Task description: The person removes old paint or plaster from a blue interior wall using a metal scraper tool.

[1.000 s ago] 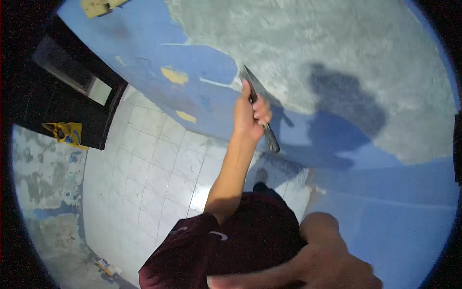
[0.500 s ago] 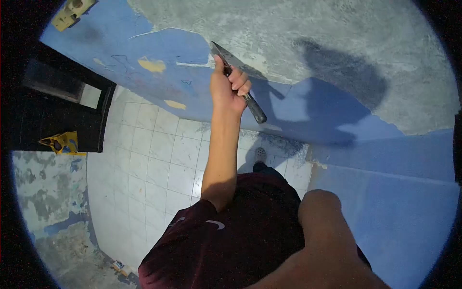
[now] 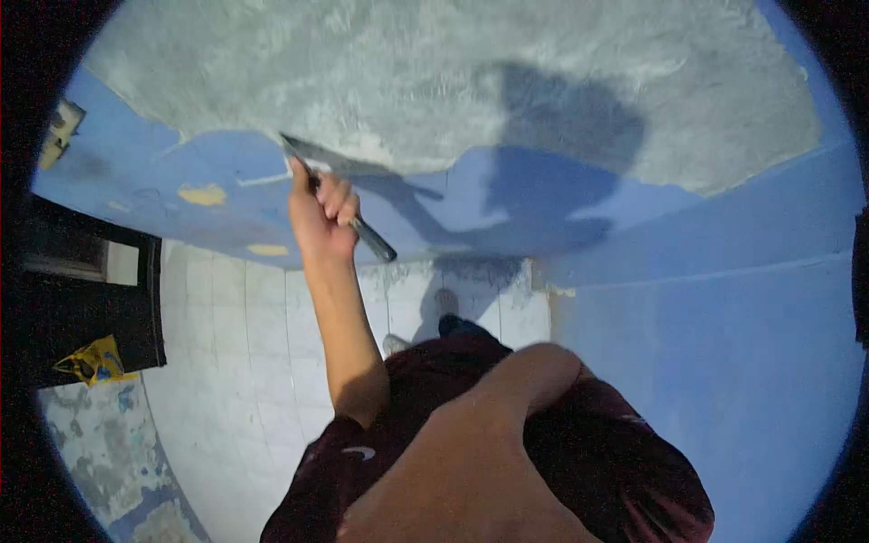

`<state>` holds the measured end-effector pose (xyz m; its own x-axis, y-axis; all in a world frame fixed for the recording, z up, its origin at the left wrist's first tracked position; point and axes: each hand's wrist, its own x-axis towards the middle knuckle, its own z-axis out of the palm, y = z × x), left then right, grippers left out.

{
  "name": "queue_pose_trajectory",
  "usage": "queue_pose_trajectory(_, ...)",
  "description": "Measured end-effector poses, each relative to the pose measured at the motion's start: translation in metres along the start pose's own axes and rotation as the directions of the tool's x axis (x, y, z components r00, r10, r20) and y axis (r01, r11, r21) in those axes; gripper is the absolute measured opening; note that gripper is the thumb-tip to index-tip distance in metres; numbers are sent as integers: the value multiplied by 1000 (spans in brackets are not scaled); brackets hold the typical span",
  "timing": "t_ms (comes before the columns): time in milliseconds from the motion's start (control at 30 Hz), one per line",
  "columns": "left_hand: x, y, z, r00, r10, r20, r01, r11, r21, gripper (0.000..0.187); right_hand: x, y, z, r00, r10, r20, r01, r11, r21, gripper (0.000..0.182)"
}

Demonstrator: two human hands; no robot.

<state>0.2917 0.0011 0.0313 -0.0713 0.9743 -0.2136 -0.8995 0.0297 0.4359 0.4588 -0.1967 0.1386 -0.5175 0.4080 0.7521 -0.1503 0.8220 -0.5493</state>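
My left hand is closed around the dark handle of a scraper, thumb stretched along toward the blade. The thin grey blade points up and left and meets the wall where bare grey plaster borders blue paint. From this angle the blade is nearly edge-on, so its full shape is hard to tell. My right forearm is bent up close to the camera, and its hand lies outside the picture.
Pale tiles cover the floor, with my shoe near the wall's base. A blue side wall stands right. At left are a dark doorway-like frame, a yellow bag and a cream fixture. Shadows fall on the wall.
The view has shifted, so the left hand, scraper and wall patch appear farther left and lower. The right forearm now crosses in front of my body. The left hand keeps its grip.
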Motion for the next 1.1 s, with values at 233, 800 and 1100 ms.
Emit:
queue_pose_trajectory(233, -1, 14, 5, 997, 44, -56, -43, 999, 21, 41, 46, 31, 1, 966, -235, 111, 232, 972, 35, 20)
queue_pose_trajectory(800, 2, 5, -18, 996, -34, -82, 32, 999, -18, 43, 76, 2, 37, 901, -371, 226, 420, 876, -238, 31)
queue_pose_trajectory(1100, -4, 9, -15, 992, -120, -33, 117, 990, -80, 41, 54, 10, -65, 845, -204, 493, 282, 956, -87, 22)
